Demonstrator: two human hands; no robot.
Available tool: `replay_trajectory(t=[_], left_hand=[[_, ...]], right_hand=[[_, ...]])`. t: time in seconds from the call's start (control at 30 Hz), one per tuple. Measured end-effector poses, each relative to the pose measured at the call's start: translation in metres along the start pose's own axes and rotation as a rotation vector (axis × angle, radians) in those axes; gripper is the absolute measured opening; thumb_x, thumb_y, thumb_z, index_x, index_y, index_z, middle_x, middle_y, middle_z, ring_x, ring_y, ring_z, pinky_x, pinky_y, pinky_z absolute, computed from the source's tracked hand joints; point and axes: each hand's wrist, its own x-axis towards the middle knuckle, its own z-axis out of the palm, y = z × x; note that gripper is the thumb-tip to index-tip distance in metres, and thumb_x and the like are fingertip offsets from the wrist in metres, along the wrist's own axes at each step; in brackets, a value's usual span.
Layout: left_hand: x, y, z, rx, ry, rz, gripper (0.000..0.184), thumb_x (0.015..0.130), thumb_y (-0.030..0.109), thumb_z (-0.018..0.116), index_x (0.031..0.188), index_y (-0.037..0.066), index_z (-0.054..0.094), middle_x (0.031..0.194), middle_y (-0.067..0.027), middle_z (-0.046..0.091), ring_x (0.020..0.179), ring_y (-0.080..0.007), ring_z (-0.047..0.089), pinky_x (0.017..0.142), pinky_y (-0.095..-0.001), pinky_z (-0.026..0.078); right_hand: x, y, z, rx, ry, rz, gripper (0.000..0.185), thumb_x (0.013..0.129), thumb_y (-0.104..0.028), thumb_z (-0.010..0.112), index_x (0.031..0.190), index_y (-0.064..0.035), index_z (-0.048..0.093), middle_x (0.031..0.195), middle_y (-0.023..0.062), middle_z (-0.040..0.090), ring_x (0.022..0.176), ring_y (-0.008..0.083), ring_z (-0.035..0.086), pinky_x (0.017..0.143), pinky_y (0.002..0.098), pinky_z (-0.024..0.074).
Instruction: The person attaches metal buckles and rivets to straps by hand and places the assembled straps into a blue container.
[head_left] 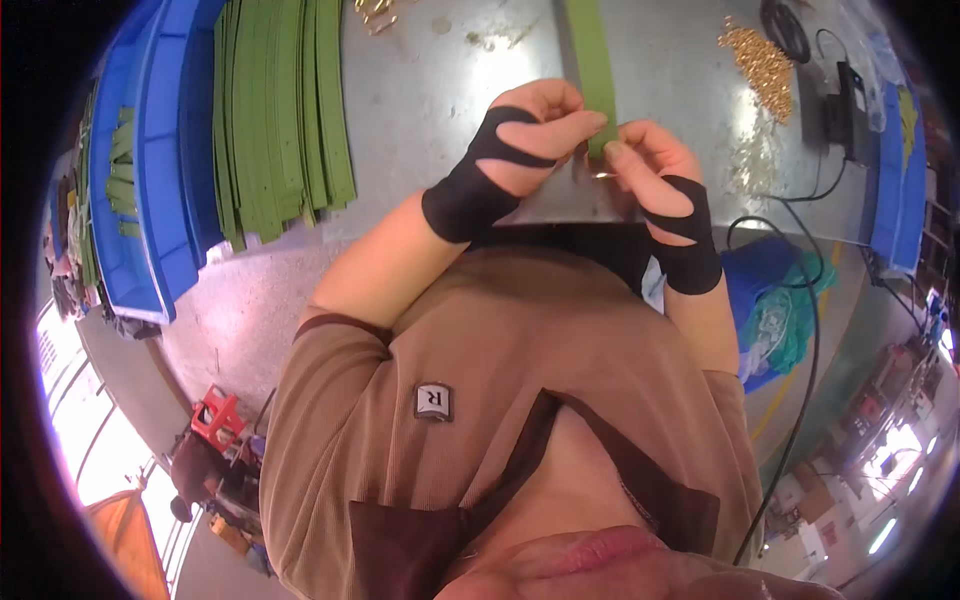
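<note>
My left hand (pixel 545 125), in a black wrist support, pinches the edge of a green strap (pixel 592 60) near its end. From the right, my right hand (pixel 655 170), in a matching black support, has thumb and fingers closed at the same strap end. A small shiny gold-coloured piece (pixel 604 176) shows at the right fingertips; its exact shape is too small to make out. The strap runs away from me over the grey metal tabletop (pixel 450 130).
Many green straps (pixel 280 110) lie stacked at left beside a blue bin (pixel 150 170). A heap of small gold metal pieces (pixel 762 70) lies at right, near a black device (pixel 850 115) with cables. More gold pieces (pixel 375 14) sit at the far edge. A red stool (pixel 217 415) stands behind.
</note>
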Motion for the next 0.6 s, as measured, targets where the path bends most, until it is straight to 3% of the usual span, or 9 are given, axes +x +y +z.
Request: replay_trajectory(t=[0.1, 0.13, 0.17, 0.27, 0.4, 0.47, 0.6], left_hand=[[0.013, 0.001, -0.005, 0.013, 0.024, 0.011, 0.015, 0.092, 0.014, 0.067, 0.089, 0.0, 0.061, 0.07, -0.0003, 0.058, 0.057, -0.0065, 0.046, 0.053, -0.0236, 0.035], [0.016, 0.0, -0.006, 0.005, 0.012, 0.0, 0.015, 0.092, 0.014, 0.067, 0.088, 0.001, 0.06, 0.07, -0.0002, 0.058, 0.056, -0.0064, 0.046, 0.052, -0.0236, 0.035], [0.018, 0.0, -0.006, -0.004, 0.004, -0.018, 0.015, 0.091, 0.014, 0.067, 0.087, 0.001, 0.06, 0.07, -0.0002, 0.058, 0.056, -0.0063, 0.046, 0.051, -0.0235, 0.035], [0.018, 0.002, -0.006, -0.001, -0.003, -0.046, 0.015, 0.091, 0.014, 0.067, 0.086, 0.001, 0.059, 0.07, -0.0007, 0.058, 0.055, -0.0062, 0.045, 0.051, -0.0232, 0.034], [0.018, 0.003, -0.007, -0.043, 0.015, -0.106, 0.014, 0.092, 0.012, 0.066, 0.086, 0.001, 0.059, 0.072, -0.0017, 0.059, 0.054, -0.0061, 0.046, 0.05, -0.0231, 0.035], [0.018, 0.0, -0.008, -0.024, 0.026, -0.094, 0.013, 0.092, 0.011, 0.066, 0.087, 0.001, 0.059, 0.072, -0.0019, 0.06, 0.054, -0.006, 0.046, 0.05, -0.0227, 0.035], [0.015, 0.004, -0.005, -0.062, 0.004, -0.06, 0.012, 0.093, 0.011, 0.065, 0.087, 0.002, 0.06, 0.072, -0.002, 0.06, 0.055, -0.0058, 0.047, 0.05, -0.0213, 0.036]], right_hand=[[0.015, -0.018, -0.005, -0.076, 0.071, 0.008, 0.016, 0.094, -0.013, 0.066, 0.103, 0.0001, 0.064, 0.086, -0.0003, 0.065, 0.076, 0.0054, 0.055, 0.071, 0.0202, 0.0442], [0.023, -0.018, -0.012, -0.1, 0.188, -0.029, 0.024, 0.093, -0.019, 0.068, 0.105, 0.0007, 0.065, 0.086, 0.0003, 0.064, 0.077, 0.0072, 0.056, 0.071, 0.0228, 0.0456], [0.04, -0.012, -0.024, -0.314, 0.353, -0.15, 0.033, 0.09, -0.025, 0.07, 0.108, 0.0025, 0.065, 0.088, 0.0052, 0.066, 0.077, 0.0107, 0.059, 0.071, 0.0258, 0.048], [0.082, -0.014, -0.05, -0.778, 0.657, -0.466, 0.037, 0.088, -0.024, 0.066, 0.111, 0.0053, 0.065, 0.086, 0.0157, 0.068, 0.074, 0.0223, 0.065, 0.07, 0.0316, 0.0512], [0.127, -0.032, -0.071, -0.682, 0.618, -0.368, 0.035, 0.087, -0.025, 0.065, 0.105, 0.0046, 0.066, 0.083, 0.0169, 0.069, 0.072, 0.0266, 0.066, 0.071, 0.0352, 0.0517], [0.139, -0.035, -0.089, -0.841, 0.666, -0.469, 0.033, 0.086, -0.028, 0.064, 0.099, 0.0019, 0.068, 0.081, 0.0174, 0.069, 0.072, 0.029, 0.067, 0.07, 0.0368, 0.0516], [0.109, -0.041, -0.131, -0.843, 0.886, -0.427, 0.023, 0.082, -0.025, 0.064, 0.087, -0.0025, 0.069, 0.077, 0.0159, 0.069, 0.072, 0.0295, 0.067, 0.07, 0.0369, 0.0515]])
